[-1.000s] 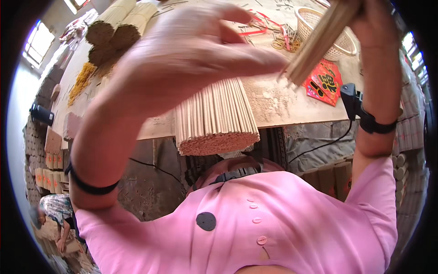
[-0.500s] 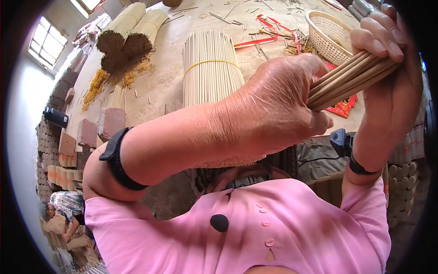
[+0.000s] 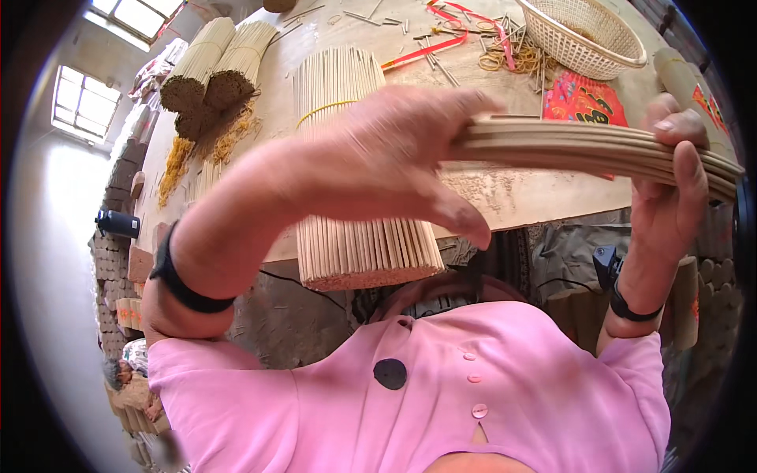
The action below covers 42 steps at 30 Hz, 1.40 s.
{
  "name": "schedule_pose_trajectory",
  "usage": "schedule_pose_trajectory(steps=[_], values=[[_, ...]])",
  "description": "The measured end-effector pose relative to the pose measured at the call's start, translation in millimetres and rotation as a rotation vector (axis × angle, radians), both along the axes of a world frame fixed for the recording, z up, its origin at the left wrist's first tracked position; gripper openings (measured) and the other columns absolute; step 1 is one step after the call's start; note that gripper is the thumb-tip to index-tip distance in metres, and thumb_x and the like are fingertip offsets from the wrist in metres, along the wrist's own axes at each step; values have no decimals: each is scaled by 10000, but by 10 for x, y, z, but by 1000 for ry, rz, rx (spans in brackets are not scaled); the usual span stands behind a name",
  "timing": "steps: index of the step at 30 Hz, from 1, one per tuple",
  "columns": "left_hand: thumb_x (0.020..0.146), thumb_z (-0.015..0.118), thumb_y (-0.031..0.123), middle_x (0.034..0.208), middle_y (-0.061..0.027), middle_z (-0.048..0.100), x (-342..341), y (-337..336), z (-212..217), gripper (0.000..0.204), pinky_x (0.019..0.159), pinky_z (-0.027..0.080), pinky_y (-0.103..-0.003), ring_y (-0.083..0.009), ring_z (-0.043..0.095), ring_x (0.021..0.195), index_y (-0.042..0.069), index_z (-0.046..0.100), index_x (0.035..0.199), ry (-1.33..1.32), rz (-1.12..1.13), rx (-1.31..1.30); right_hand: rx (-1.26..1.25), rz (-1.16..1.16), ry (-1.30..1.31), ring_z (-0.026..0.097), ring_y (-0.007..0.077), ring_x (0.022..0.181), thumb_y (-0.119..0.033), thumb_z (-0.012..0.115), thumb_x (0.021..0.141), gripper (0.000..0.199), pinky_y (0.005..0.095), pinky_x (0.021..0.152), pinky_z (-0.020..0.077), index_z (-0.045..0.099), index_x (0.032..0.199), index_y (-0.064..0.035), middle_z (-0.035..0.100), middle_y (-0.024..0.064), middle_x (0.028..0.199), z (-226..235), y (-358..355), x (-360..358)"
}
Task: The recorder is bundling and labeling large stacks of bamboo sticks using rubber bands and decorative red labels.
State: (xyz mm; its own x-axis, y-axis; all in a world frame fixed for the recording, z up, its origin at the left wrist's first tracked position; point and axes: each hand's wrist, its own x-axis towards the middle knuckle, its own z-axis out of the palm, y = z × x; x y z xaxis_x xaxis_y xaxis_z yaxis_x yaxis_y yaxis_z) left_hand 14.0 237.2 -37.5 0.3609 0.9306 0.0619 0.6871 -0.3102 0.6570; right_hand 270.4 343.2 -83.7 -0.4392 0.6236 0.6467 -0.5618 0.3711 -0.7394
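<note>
Dark-ended stick bundles [image 3: 197,67] and yellow bands [image 3: 173,169] lie along the table's [image 3: 528,197] left edge, and a thick stick bundle [image 3: 367,248] juts over its near edge. The blurred left hand [image 3: 394,150] is unclenched, thumb spread, at the left end of thin sticks [image 3: 568,146] above the near edge; whether it touches them I cannot tell. A cream basket [image 3: 564,47] sits toward the right edge, and the right hand [image 3: 686,181] grasps the sticks near their right end.

On the counter [image 3: 544,197], a stick bundle [image 3: 369,244] juts past the near edge. Toward the left edge, stacked bundles [image 3: 203,65] lie behind bands [image 3: 175,165]. Toward the right edge, a basket [image 3: 579,61] stands behind packets [image 3: 582,96], ribbon [image 3: 426,54] to its left. Sticks [image 3: 568,146] stretch between left hand [image 3: 400,148] and right hand [image 3: 662,197].
</note>
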Motion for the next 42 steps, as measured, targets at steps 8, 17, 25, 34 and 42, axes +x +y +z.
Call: schedule_pose_trajectory(steps=[8,17,25,34,42], values=[[854,594,152,883,-124,618,-922,44,-300,145,754,481,-355,-287,602,837,26,624,919,667,212,215,-21,-547,116,399,63,556,-200,565,857,208,194,463,299,597,939,-11,539,94,978,-354,-30,-72],[843,574,117,887,-125,611,-1502,-683,-447,116,734,472,-390,-321,589,853,34,615,912,521,404,312,688,-457,-75,496,157,654,-214,627,853,243,255,533,454,562,999,-31,492,126,882,-227,-772,-839],[817,550,90,786,-143,563,-1752,-874,-595,127,673,461,-403,-313,581,761,0,519,732,704,388,591,1040,-135,-214,498,126,528,-67,787,607,427,263,456,442,591,984,-95,480,31,811,33,-1389,-1173],[802,568,132,688,-106,559,-1870,-1029,-263,173,633,449,-330,-159,529,651,-38,571,773,279,573,316,1429,-125,-113,481,106,514,-52,683,666,193,236,435,396,637,854,-49,492,30,790,71,-1698,-1681],[786,572,120,699,-133,553,-1905,-1057,-252,153,644,443,-351,-207,546,673,-30,567,756,267,548,376,1432,-251,-247,542,193,561,-116,613,739,91,342,419,462,524,743,-96,466,50,756,-138,-1392,-2647]])
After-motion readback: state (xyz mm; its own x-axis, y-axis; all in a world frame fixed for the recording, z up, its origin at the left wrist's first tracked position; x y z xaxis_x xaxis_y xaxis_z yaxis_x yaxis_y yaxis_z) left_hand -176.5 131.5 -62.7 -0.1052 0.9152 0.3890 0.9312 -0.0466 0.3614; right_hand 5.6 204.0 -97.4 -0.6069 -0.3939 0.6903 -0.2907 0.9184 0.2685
